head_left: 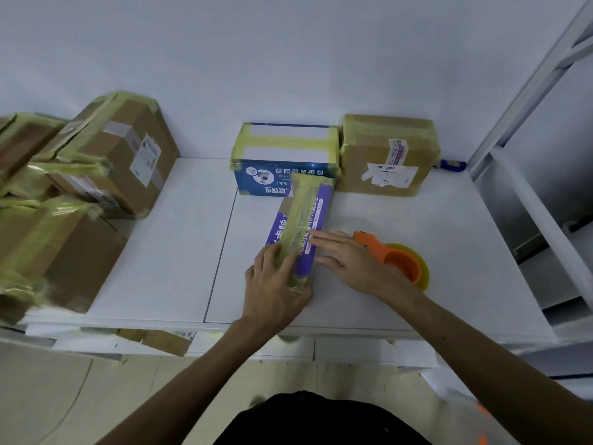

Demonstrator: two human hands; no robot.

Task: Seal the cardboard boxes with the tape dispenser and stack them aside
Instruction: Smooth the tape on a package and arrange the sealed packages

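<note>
Plain black garment point(321, 419) at 6 o'clock, over the torso, top edge rounded. Left forearm point(192, 364) at 7 o'clock and right forearm point(481, 342) at 4 o'clock, both bare to the frame edge. Left hand point(276, 284) and right hand point(349, 261) bare. Blurred white-orange patch point(478, 412) at 5 o'clock, can't tell if it is worn.

The stack of taped boxes point(64, 194) at the left runs off the picture's edge, and its nearest boxes are smeared with blur. The left hand point(276, 284) covers the near end of the long purple box point(301, 220), whose far end hides part of the blue box point(285, 155). The wrist of the right hand point(349, 261) hides part of the orange tape dispenser point(402, 263). A blue object point(451, 165) behind the brown box point(388, 155) is mostly hidden. Label print is too small to read.
</note>
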